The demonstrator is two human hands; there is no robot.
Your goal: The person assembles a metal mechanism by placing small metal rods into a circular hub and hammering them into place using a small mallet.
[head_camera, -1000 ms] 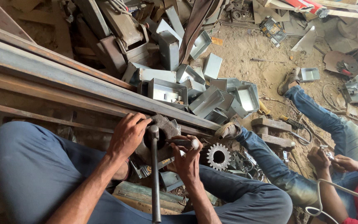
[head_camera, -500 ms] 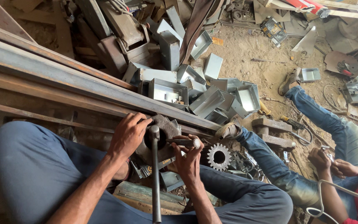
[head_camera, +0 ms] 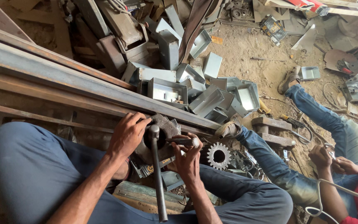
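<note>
A metal workshop, with work done on the ground. Long steel beams lie across a dirt floor. A heap of folded sheet-metal boxes sits beside them, with a toothed gear and scrap lying loose. At top right are what may be machine parts, too small to tell.

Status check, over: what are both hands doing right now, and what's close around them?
Left hand resting on dark round metal block. Right hand gripping short metal rod against it. Long metal bar upright between hands. Toothed gear beside right hand.
</note>
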